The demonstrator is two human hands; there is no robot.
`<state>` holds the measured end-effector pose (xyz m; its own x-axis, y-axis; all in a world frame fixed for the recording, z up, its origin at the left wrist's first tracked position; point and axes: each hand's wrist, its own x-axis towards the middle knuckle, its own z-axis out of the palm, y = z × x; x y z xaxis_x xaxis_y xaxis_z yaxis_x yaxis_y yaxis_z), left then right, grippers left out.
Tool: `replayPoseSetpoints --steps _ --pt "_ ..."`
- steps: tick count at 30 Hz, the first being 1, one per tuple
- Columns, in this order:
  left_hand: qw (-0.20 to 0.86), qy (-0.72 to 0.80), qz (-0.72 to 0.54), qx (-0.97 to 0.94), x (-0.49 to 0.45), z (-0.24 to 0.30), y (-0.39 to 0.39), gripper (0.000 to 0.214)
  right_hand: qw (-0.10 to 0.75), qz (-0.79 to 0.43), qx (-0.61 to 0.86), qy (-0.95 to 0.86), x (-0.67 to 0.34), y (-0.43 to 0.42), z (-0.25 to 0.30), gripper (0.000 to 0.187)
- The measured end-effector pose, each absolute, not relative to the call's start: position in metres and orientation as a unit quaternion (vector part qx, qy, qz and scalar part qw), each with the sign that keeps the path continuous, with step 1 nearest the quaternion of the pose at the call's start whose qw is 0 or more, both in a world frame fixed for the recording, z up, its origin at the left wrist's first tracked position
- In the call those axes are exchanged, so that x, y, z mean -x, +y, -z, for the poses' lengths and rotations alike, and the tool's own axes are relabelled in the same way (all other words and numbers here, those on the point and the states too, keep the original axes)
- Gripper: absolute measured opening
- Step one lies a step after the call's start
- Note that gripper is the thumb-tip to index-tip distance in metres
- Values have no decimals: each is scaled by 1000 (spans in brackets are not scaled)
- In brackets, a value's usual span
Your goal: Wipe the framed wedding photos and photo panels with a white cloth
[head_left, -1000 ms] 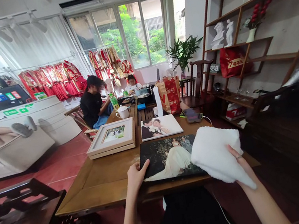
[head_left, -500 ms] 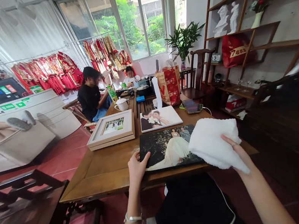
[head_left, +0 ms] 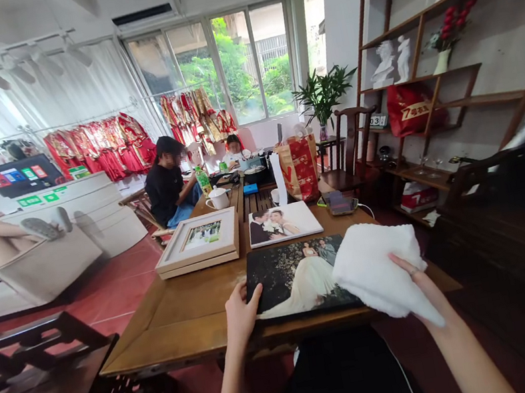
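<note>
A dark wedding photo panel (head_left: 298,282) lies at the near edge of the wooden table (head_left: 163,322). My left hand (head_left: 242,312) grips its left edge, thumb on top and the other fingers partly hidden at the side. In my right hand (head_left: 414,278) is a folded white towel (head_left: 379,264), which covers the panel's right end; some of that hand's fingers are out of sight beneath the cloth. Just beyond the panel rests a lighter photo panel (head_left: 283,222) of a couple. To its left are stacked pale picture frames (head_left: 199,241).
Farther along the table stand a lidded white cup (head_left: 217,198), a green bottle (head_left: 203,181), a red paper bag (head_left: 299,169) and a phone (head_left: 339,202) with a cable. A person in black (head_left: 168,182) sits at the left side. Dark wooden chairs and shelves flank the table.
The view has tilted up, so everything appears lower. My left hand keeps its grip on the panel, and the towel stays at the panel's right end with hardly any movement.
</note>
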<state>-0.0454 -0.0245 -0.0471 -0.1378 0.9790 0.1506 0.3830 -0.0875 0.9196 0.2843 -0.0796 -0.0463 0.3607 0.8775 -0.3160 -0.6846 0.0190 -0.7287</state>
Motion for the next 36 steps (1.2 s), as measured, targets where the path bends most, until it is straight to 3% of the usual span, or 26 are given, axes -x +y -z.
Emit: replayPoseSetpoints --steps 12,19,25,36 --pt "317 605 -448 -578 47 44 -26 34 699 -551 440 -118 -284 -80 45 46" --pt "207 642 -436 -596 48 48 -20 36 709 -534 436 -148 -287 -75 54 46" --pt "162 588 -456 -649 43 56 -25 44 709 -530 435 -163 -287 -77 55 46" --pt "245 463 -374 -765 53 65 -6 50 713 -527 438 -151 -285 -77 52 44"
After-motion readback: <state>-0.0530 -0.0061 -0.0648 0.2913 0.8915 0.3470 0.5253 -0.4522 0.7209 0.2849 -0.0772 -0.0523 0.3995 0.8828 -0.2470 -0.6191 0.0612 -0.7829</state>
